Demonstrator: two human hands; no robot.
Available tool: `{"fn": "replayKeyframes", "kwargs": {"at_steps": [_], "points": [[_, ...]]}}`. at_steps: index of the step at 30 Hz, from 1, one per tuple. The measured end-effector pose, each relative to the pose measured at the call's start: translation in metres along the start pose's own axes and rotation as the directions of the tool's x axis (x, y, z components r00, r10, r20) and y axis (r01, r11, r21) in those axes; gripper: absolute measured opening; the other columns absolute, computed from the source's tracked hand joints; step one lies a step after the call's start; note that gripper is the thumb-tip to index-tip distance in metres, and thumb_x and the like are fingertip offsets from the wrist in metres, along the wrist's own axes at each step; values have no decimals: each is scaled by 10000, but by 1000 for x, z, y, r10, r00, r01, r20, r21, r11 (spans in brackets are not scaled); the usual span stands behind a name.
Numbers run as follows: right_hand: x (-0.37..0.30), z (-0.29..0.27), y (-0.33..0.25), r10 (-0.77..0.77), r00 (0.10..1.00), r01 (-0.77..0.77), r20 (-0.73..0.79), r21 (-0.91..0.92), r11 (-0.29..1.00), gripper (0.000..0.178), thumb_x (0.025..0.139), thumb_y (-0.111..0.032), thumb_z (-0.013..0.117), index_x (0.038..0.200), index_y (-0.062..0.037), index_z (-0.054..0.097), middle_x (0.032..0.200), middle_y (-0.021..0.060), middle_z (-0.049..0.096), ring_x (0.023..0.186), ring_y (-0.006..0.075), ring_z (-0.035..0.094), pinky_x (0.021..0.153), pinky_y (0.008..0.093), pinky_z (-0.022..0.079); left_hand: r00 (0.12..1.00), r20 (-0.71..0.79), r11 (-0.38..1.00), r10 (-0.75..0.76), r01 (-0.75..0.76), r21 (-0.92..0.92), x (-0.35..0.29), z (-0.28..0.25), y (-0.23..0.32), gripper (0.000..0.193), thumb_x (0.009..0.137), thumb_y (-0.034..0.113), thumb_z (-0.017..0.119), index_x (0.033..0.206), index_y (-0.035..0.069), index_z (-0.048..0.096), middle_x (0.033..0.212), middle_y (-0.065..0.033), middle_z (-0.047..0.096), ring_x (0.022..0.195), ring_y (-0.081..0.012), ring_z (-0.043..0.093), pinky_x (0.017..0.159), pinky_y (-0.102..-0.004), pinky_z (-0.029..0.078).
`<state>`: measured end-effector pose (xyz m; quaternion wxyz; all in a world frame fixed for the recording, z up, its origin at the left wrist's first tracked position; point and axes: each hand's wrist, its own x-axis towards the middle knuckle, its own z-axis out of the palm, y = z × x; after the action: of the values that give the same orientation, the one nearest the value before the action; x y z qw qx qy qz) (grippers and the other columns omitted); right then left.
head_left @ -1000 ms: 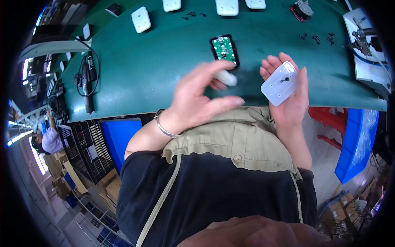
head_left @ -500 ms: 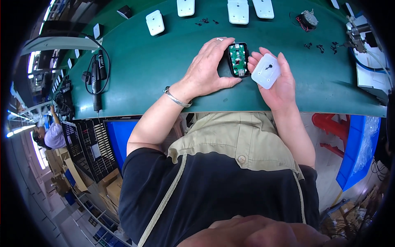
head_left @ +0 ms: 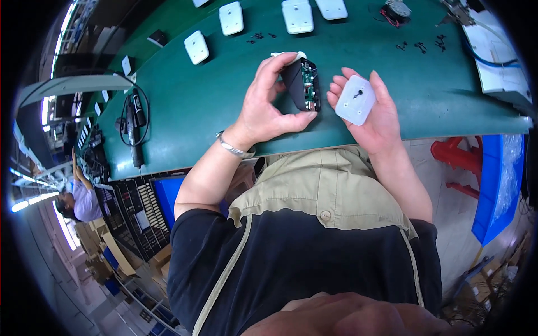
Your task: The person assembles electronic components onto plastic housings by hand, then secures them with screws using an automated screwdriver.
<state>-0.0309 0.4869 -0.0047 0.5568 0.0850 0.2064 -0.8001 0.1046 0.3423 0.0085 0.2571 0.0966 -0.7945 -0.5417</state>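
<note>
Near the front edge of the green worktop (head_left: 185,117), the person's left hand (head_left: 269,106) grips a black housing with a green circuit board (head_left: 304,84) set in it, thumb at the lower end and fingers curled over the top, so that the part is tilted up on its side and lifted off the surface. A small white piece shows just above the fingertips at the top end of that housing. Just beside it, the right hand (head_left: 367,115) lies palm up with the fingers spread loosely, and a white rounded cover plate (head_left: 355,99) rests flat on the palm and fingers, with a small dark hole at its middle; the hand cradles it rather than pinching it. The two parts are close but apart, a narrow gap of green between them. A metal bracelet (head_left: 232,148) sits on the left wrist. Farther back on the worktop lie several more white cover plates (head_left: 231,18) in a loose row, with scattered small black screws (head_left: 258,37) between them. At the far left lies a black power screwdriver (head_left: 134,120) with its looped cable. Beyond the worktop's left end, another person in a light shirt (head_left: 75,196) sits at a separate station.
</note>
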Motion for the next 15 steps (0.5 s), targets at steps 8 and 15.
{"fn": "replayKeyframes", "kwargs": {"at_steps": [8, 15], "points": [[-8, 13, 2, 90, 995, -89, 42, -15, 996, 659, 881, -575, 226, 1150, -11, 435, 1071, 117, 529, 1028, 222, 499, 908, 380, 409, 863, 472, 802, 178, -405, 438, 35, 10, 63, 840, 515, 66, 774, 1247, 48, 361, 1132, -136, 512, 1003, -305, 512, 795, -357, 466], [-9, 2, 1, 107, 971, -110, 213, 4, 994, 638, 863, -591, 263, 1155, -54, 446, 1137, 91, 513, 1086, 212, 487, 922, 382, 409, 796, 593, 718, 120, -482, 503, 43, 27, 70, 881, 485, 54, 764, 1265, 66, 353, 1063, -135, 524, 981, -336, 508, 771, -378, 469]]}}
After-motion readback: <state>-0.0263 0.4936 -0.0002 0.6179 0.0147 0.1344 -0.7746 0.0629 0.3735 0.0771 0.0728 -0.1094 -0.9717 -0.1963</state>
